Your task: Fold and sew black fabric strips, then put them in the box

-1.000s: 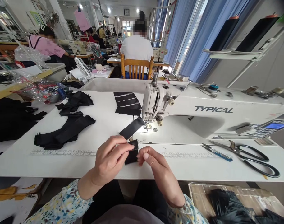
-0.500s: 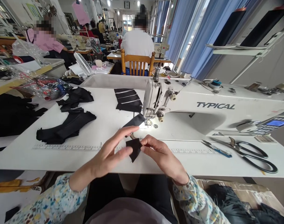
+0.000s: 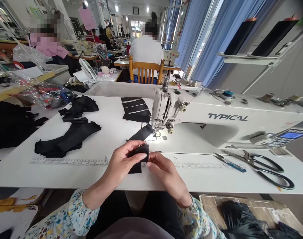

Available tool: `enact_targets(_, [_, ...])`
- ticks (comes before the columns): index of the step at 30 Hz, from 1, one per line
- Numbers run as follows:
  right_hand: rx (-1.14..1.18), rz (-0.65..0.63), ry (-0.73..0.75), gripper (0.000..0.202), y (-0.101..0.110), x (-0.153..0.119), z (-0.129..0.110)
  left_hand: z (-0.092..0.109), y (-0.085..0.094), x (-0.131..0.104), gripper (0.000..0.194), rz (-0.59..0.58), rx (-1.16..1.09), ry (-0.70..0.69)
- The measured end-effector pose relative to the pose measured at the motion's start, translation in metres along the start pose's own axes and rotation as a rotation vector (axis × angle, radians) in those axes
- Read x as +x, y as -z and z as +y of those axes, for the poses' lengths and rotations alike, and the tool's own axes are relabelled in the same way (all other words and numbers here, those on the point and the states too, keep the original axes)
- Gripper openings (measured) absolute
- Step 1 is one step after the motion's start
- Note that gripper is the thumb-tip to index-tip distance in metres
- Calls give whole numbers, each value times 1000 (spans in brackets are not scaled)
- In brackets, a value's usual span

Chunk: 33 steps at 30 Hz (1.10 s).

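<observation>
My left hand (image 3: 126,161) pinches a small black fabric piece (image 3: 142,152) between thumb and fingers, just in front of the sewing machine's needle area. At the piece's right edge, my right hand (image 3: 162,167) has its thumb and index finger closed on the same fabric. Part of the black cloth hangs below my left fingers. Behind my hands a black strip (image 3: 141,133) lies slanted, its upper end at the presser foot of the white sewing machine (image 3: 228,114). Several cut black pieces (image 3: 135,106) lie left of the machine head.
Scissors (image 3: 262,166) and blue-handled snips (image 3: 231,162) lie on the right of the white table (image 3: 191,179). Black fabric piles (image 3: 67,139) and a plastic bag (image 3: 49,94) are at the left. Thread cones stand upper right; other people sit ahead.
My left hand has closed on the fabric, which now lies higher and more upright between both hands. My right hand stays at its right edge. The view has shifted slightly.
</observation>
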State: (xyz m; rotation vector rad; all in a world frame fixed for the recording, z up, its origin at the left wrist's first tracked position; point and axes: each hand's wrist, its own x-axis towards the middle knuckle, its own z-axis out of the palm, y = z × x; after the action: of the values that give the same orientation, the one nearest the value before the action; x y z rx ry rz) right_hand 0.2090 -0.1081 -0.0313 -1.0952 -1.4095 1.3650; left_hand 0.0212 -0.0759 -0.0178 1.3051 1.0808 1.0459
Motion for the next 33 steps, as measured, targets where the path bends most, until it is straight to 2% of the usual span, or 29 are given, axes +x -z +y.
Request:
enact_targets(4, [-30,35,19,18,-5,5,3,6,-3,1,37,-11,-44,69])
enact_targets(9, [-45,-36,29,14,-3,6,-3,14,-1,6,27,-73,7,57])
enact_targets(14, [4,-56,30,14,2,5,-4,12,-4,6,23,12,-83,98])
enact_targets(18, [83,-71,-42,16,6,6,-2,7,-5,6,20,66,-211,158])
enact_targets(23, [123,-50,-71,21,6,4,-4,5,-3,7,23,172,-220,133])
enact_targets(29, [144,-37,-67,18,-1,5,-4,7,-8,3,25,149,-249,141])
enact_targets(33, [123,8,-44,20,-4,8,-2,9,-9,4,34,78,-266,163])
